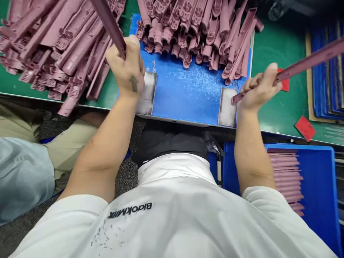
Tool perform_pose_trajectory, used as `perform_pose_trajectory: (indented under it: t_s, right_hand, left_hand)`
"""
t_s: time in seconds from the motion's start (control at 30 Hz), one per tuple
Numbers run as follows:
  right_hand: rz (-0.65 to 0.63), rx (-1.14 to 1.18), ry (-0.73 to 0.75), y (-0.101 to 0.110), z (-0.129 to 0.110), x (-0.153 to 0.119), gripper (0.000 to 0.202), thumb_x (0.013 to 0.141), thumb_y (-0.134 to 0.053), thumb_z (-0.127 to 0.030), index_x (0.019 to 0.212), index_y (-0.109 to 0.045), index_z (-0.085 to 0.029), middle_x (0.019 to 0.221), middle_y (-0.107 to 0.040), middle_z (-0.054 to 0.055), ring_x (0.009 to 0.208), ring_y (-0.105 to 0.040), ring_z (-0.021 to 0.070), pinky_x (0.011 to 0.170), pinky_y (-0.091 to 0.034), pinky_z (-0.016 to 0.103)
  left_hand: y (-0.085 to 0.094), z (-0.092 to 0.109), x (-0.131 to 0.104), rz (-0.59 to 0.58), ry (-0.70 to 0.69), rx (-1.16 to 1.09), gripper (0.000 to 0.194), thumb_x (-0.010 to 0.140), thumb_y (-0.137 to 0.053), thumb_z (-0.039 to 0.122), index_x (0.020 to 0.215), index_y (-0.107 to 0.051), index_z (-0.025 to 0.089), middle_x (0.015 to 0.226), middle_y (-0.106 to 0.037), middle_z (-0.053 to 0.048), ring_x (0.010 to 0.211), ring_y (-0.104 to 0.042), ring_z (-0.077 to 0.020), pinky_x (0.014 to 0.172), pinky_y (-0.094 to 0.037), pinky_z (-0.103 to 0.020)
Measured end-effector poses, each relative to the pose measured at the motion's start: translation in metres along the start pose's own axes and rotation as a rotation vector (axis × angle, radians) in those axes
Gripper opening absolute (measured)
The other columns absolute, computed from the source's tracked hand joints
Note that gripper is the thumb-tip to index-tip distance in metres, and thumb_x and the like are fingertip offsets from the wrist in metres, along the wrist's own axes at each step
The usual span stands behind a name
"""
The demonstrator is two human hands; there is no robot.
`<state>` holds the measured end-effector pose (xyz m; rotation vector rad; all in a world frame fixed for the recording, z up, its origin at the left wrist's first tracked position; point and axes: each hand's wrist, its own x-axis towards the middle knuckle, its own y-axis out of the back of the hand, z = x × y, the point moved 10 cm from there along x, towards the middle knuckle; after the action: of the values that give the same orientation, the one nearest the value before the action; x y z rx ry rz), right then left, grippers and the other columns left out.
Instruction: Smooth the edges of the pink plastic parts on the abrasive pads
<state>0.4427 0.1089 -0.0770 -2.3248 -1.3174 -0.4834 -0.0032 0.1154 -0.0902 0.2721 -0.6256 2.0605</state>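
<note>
My left hand (128, 70) is closed round a long, narrow mauve plastic strip (109, 23) that slants up and away past the top edge of the view. A similar long mauve plastic strip (311, 62) is gripped in my right hand (259, 87); its short slotted end pokes out on the left of my fist, and the rest runs off to the upper right. Both hands are above the near edge of a blue mat (185, 96), each close to a grey worn pad: the left pad (147, 93) and the right pad (228, 107).
Mauve plastic parts lie heaped on the green table (279, 39), in a left pile (67, 43) and a middle pile (185, 28). Blue boards (326, 79) stack at right. A blue bin (319, 179) holds rows of mauve parts. Someone's leg (72, 147) is at left.
</note>
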Motion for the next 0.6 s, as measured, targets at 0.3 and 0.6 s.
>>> perform_pose_trajectory:
  t_s: [0.3,0.6]
  right_hand:
    - [-0.081,-0.132,-0.491,0.004,0.044,0.004,0.069,0.120,-0.067,-0.078,0.080,-0.031,-0.034,0.061,-0.019,-0.013,0.052,-0.012,0.0106,0.047,-0.012,0.033]
    - [-0.046,-0.137,-0.613,-0.019,0.062,0.016,0.059,0.128,-0.063,-0.055,0.081,-0.035,-0.032,0.062,-0.029,-0.009,0.057,-0.020,0.0139,0.051,-0.019,0.033]
  left_hand:
    - [-0.005,-0.015,0.003,-0.112,0.477,0.338,0.055,0.113,-0.053,0.005,0.066,-0.035,0.027,0.050,-0.025,0.007,0.040,-0.017,-0.0107,0.043,-0.009,-0.030]
    - [-0.025,-0.046,0.035,-0.076,0.499,0.341,0.052,0.117,-0.048,0.008,0.073,-0.031,0.029,0.056,-0.024,0.008,0.047,-0.017,-0.0128,0.049,-0.010,-0.032]
